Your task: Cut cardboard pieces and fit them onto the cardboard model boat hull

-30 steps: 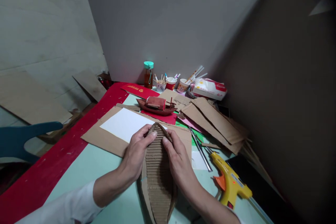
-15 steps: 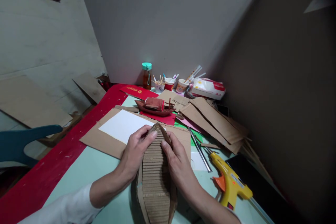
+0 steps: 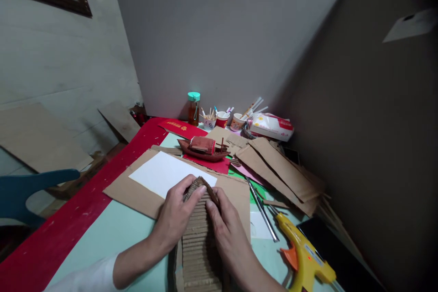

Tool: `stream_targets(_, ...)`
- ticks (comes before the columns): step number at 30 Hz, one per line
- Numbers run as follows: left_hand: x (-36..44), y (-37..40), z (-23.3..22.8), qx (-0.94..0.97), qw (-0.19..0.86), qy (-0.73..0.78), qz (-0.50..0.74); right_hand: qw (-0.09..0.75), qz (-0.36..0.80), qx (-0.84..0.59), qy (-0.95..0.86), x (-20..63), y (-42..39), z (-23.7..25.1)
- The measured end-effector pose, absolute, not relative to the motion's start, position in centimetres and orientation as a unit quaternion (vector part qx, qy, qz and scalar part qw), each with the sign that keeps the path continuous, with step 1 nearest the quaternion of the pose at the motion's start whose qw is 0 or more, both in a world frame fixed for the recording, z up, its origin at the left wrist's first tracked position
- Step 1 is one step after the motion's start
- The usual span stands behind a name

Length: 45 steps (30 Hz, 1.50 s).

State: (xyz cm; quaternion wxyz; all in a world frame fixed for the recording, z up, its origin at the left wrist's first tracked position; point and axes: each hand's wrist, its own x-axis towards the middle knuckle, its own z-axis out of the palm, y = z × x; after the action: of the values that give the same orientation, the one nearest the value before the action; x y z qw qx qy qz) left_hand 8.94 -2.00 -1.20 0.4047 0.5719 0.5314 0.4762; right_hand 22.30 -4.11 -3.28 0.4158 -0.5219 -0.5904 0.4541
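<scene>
Open mint tabletop (image 3: 112, 232) left of the left hand (image 3: 176, 219), clear out to the red strip (image 3: 68, 223). Right side tight: yellow glue gun (image 3: 304, 260) and metal rod (image 3: 262, 210) near the right hand (image 3: 224, 226). Ahead: flat cardboard sheet (image 3: 137, 187), model boat (image 3: 204, 148), cardboard pile (image 3: 284, 171).

A mint-green table (image 3: 112, 232) carries flat cardboard (image 3: 137, 189), red paper (image 3: 68, 228) and a glue gun (image 3: 306, 260).
</scene>
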Motion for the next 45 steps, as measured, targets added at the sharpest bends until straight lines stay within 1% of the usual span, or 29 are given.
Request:
stream_targets(6, 7.8, -0.9, -1.6, 0.557, 0.399, 0.546, 0.482, 0.377, 0.473, -0.522, -0.601, 22.4, -4.5, -2.7)
stream_targets(11, 7.1, -0.5, -1.4, 0.537, 0.415, 0.542, 0.496, 0.398, 0.467, -0.502, -0.609, 22.2, -4.2, -3.0)
stream_targets(23, 6.4, -0.7, -1.3, 0.54, 0.375, 0.543, 0.523, 0.403, 0.483, -0.46, -0.627, 22.7, -4.4, -1.3)
stream_targets(26, 6.3, -0.7, -1.2, 0.552, 0.342, 0.547, 0.528, 0.403, 0.458, -0.465, -0.641, 22.8, -4.4, -1.4)
stream_targets(31, 5.7, -0.3, -1.2, 0.557, 0.291, 0.56, 0.541, 0.398, 0.381, -0.509, -0.662, 24.0, -4.7, -0.8)
stream_targets(34, 5.4, 0.0, -1.4, 0.558, 0.284, 0.56, 0.542, 0.403, 0.319, -0.477, -0.713, 24.5, -5.4, 0.5)
stream_targets(36, 5.4, 0.1, -1.5, 0.565, 0.284, 0.559, 0.537, 0.366, 0.233, -0.417, -0.799, 24.2, -6.1, 1.0)
stream_targets(39, 5.7, 0.2, -1.9, 0.571, 0.275, 0.567, 0.526, 0.245, 0.119, -0.334, -0.902, 23.1, -7.2, 0.6)
stream_targets(41, 5.8, 0.3, -2.3, 0.575, 0.269, 0.574, 0.517, 0.19, 0.112, -0.329, -0.918, 22.3, -7.7, -0.3)
stream_targets(45, 5.8, 0.4, -3.0, 0.587, 0.262, 0.587, 0.492, 0.149, 0.127, -0.345, -0.918, 21.6, -8.2, -1.7)
